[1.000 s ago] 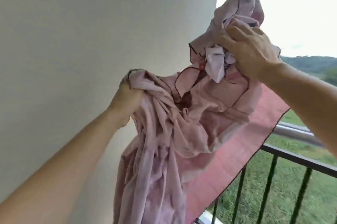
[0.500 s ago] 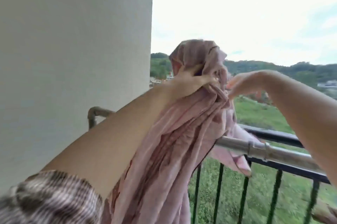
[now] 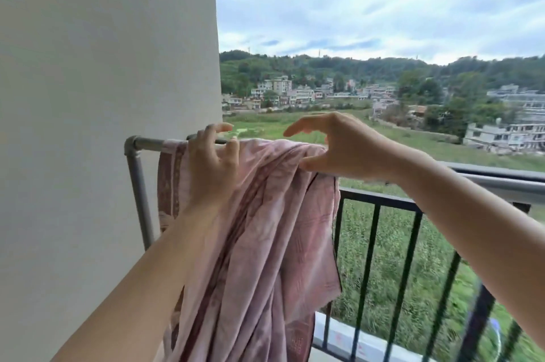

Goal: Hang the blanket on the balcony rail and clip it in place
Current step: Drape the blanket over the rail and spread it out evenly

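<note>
Blanket (image 3: 265, 229), pink with a darker woven pattern, hangs bunched over the grey pipe rail (image 3: 146, 144) close to the rail's left corner. Its folds fall down the near side and run out of view at the bottom edge. The left hand (image 3: 211, 167) lies against the cloth at the top of the rail, with the fingers spread and loosely bent and nothing closed in them. The right hand (image 3: 342, 149) hovers over the blanket's right side with the fingers stretched out to the left. Its thumb sits at the top right fold, and whether it presses the cloth cannot be told. Just behind the pipe stands a black railing (image 3: 373, 246) of upright bars. A white wall (image 3: 103, 81) fills the left side, and beyond the balcony lie a green field (image 3: 295, 125), houses (image 3: 295, 93) and wooded hills (image 3: 354, 67) under cloud
</note>
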Action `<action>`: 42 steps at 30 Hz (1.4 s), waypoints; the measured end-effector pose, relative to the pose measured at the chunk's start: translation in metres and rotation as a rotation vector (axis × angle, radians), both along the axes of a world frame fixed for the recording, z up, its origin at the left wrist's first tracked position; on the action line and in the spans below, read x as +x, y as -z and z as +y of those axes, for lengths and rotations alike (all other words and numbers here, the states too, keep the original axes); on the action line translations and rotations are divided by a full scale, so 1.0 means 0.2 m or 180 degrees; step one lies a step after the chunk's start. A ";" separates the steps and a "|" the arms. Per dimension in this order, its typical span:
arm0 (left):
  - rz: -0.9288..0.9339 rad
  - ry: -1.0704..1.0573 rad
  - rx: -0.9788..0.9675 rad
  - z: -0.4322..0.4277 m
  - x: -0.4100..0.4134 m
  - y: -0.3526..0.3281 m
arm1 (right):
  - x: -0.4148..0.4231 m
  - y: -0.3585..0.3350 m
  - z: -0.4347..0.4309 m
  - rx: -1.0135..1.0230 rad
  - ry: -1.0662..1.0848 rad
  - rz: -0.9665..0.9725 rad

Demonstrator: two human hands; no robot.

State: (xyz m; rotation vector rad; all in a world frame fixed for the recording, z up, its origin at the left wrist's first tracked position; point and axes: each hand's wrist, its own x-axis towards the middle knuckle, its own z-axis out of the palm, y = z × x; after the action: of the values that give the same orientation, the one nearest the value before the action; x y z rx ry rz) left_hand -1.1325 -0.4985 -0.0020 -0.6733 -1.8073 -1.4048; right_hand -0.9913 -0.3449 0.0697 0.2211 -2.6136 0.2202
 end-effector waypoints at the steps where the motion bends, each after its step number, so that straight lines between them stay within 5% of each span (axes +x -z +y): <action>1: -0.0133 -0.0084 0.0095 -0.06 -0.02 0.09 | -0.01 0.04 -0.04 0.0260 -0.0043 -0.0073; 6: -0.1977 0.0024 0.0898 -0.30 -0.15 0.36 | -0.09 0.17 -0.22 0.2392 0.0428 -0.0364; 9: -0.2790 0.1490 -0.0048 -0.41 -0.23 0.44 | -0.14 0.27 -0.28 0.3440 0.0763 -0.0328; 12: -0.2934 0.2391 -0.0963 -0.42 -0.18 0.44 | -0.18 0.31 -0.28 0.3901 0.0715 0.0213; 15: -0.2406 0.2109 -0.1551 -0.40 -0.18 0.43 | -0.23 0.29 -0.30 0.3937 0.0585 0.0516; 18: -0.1990 0.1502 -0.1706 -0.45 -0.21 0.30 | -0.23 0.20 -0.31 0.3340 0.0526 0.0888; 22: -0.1398 0.2064 -0.0909 -0.47 -0.16 -0.12 | -0.16 -0.07 -0.21 0.2153 0.1445 0.0977; 24: -0.1098 0.2276 -0.0529 -0.38 -0.13 -0.32 | -0.16 -0.18 -0.13 0.0651 0.1782 0.0754; 26: -0.1061 0.2388 -0.0364 -0.24 -0.09 -0.46 | -0.20 -0.28 -0.04 -0.1506 0.1710 0.0576; 28: -0.0993 0.2261 -0.0216 -0.11 -0.07 -0.56 | -0.23 -0.36 0.04 -0.3421 0.1377 0.0994; 30: -0.1061 0.2238 0.0032 -0.02 -0.10 -0.63 | -0.21 -0.41 0.14 -0.4192 0.0863 0.1621; 33: -0.1193 0.2301 -0.0402 0.05 -0.17 -0.60 | -0.15 -0.38 0.28 -0.3969 0.0450 0.1380; 36: -0.1027 0.1853 -0.1692 0.08 -0.20 -0.42 | -0.05 -0.24 0.36 -0.2107 0.1641 -0.0361; 38: -0.1071 0.1777 -0.1972 0.07 -0.21 -0.32 | -0.01 -0.19 0.34 -0.1558 0.2121 -0.0994; 42: -0.0876 0.1100 -0.2047 0.05 -0.18 -0.23 | -0.01 -0.13 0.24 -0.1780 0.1824 0.0108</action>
State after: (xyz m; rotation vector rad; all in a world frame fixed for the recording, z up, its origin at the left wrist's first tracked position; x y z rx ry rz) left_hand -1.1681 -0.4879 0.0436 -1.2121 -2.4877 -1.1504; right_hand -0.9927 -0.2966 0.0947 -0.6938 -2.3481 0.7049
